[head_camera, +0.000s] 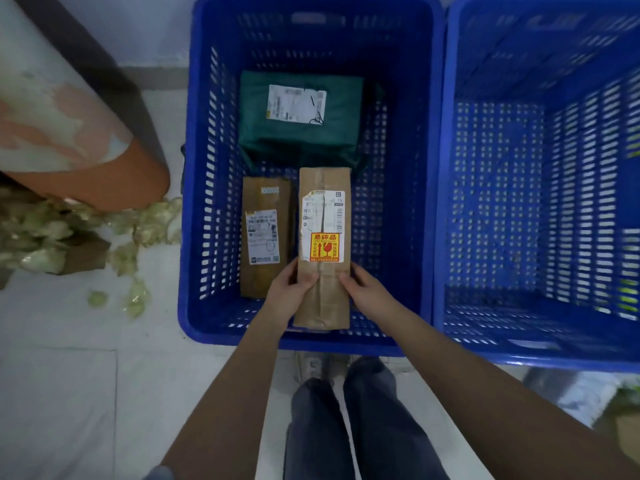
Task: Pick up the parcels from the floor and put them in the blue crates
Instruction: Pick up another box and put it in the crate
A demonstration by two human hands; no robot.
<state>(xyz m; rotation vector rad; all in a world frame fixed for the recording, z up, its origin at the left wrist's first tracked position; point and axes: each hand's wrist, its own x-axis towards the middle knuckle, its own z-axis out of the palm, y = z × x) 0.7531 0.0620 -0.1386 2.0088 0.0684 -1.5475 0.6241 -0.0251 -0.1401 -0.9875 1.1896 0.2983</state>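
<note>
Pale floor (69, 393) runs under everything, with two blue crates standing side by side on it. Of these, the right crate (540, 355) shows only its perforated bottom and walls. Beside it, the left crate (194, 306) holds three parcels. At its far end lies a green parcel (298, 140) with a white label on top. Near its left wall lies a brown parcel (265, 237), long and narrow, also labelled. Just right of that one is a taller brown parcel (323, 202) wrapped in paper, bearing a white shipping label and a red and yellow fragile sticker; whether it rests on the crate bottom or is held above it cannot be told.

Both hands grip this parcel at its near end. The left hand (287, 289) wraps its left edge, thumb on top, and the right hand (367, 292) clasps its right edge the same way.

Left of the crates stands an orange and pale cylinder (69, 133), with pale green scraps (138, 223) scattered on the floor at its base. Dark trousers (346, 427) and a light shoe (311, 367) show below the arms.
</note>
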